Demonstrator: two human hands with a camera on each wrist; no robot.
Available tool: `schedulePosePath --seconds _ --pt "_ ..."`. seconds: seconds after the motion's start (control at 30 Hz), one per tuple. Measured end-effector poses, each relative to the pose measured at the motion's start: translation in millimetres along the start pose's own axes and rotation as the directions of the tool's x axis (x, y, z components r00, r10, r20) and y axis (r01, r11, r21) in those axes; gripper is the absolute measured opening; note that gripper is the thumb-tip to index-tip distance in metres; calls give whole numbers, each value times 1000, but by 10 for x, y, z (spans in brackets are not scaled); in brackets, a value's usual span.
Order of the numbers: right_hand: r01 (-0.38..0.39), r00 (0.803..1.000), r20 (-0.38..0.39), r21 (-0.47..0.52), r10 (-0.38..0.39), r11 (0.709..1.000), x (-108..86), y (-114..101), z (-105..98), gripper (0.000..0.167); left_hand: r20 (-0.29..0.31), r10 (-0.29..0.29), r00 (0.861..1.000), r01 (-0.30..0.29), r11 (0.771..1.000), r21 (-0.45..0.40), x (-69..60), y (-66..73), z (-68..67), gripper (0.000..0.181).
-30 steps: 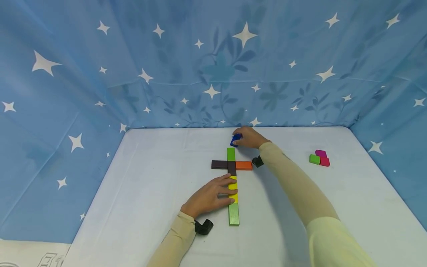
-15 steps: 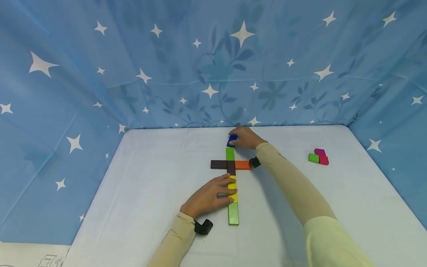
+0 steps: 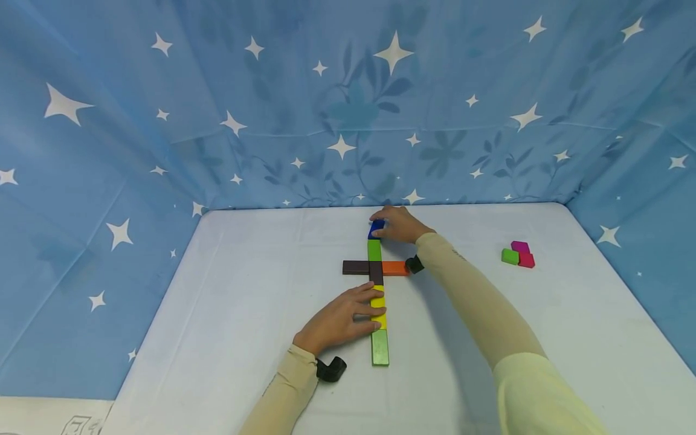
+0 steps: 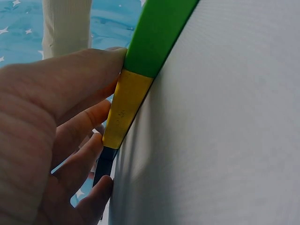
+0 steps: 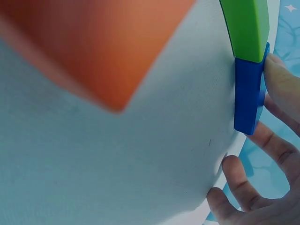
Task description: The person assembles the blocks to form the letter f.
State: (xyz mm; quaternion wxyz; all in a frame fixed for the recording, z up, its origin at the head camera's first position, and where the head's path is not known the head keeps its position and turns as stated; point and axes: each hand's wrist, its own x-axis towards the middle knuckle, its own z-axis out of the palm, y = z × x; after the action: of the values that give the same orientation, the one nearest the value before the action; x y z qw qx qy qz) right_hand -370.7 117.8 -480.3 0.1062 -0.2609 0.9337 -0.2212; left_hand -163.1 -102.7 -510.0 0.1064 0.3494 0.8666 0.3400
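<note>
My right hand [image 3: 399, 225] pinches a blue block [image 3: 376, 228] between thumb and fingers at the far end of a row of blocks. In the right wrist view the blue block's end meets a green block [image 5: 246, 30]. Below that green block follow a dark brown block [image 3: 376, 275], yellow [image 3: 379, 302] and a light green block [image 3: 380, 348] nearest me. My left hand [image 3: 338, 317] rests with spread fingers across the yellow part, which they partly hide; its thumb touches near the yellow-green joint in the left wrist view.
A dark brown block [image 3: 356, 267] and an orange block [image 3: 395, 268] stick out sideways from the row. At right a green block [image 3: 510, 256], a purple block [image 3: 520, 247] and a red block [image 3: 526, 260] lie together. A starry blue curtain [image 3: 293, 121] borders the white table [image 3: 244, 290].
My right hand has brought the blue block slightly left, against the far end of the upper green block. The left hand stays in place on the yellow part.
</note>
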Motion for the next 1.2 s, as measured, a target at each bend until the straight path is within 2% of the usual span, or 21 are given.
schedulePosePath --seconds 0.43,0.73,1.1,1.2 --pt "-23 1000 3 -11 23 1000 -9 -23 3 46 -1 17 1000 -17 1000 6 3 -6 -8 37" --pt "-36 999 4 15 36 999 -24 -40 -5 45 5 27 1000 -27 1000 7 7 -18 -6 38" --pt "-6 1000 -4 33 6 999 -37 -23 -16 46 1 39 999 -39 999 3 13 -20 -6 38" --pt "-32 999 -2 60 32 998 -51 -36 -34 49 2 35 999 -35 999 2 8 -18 -8 38"
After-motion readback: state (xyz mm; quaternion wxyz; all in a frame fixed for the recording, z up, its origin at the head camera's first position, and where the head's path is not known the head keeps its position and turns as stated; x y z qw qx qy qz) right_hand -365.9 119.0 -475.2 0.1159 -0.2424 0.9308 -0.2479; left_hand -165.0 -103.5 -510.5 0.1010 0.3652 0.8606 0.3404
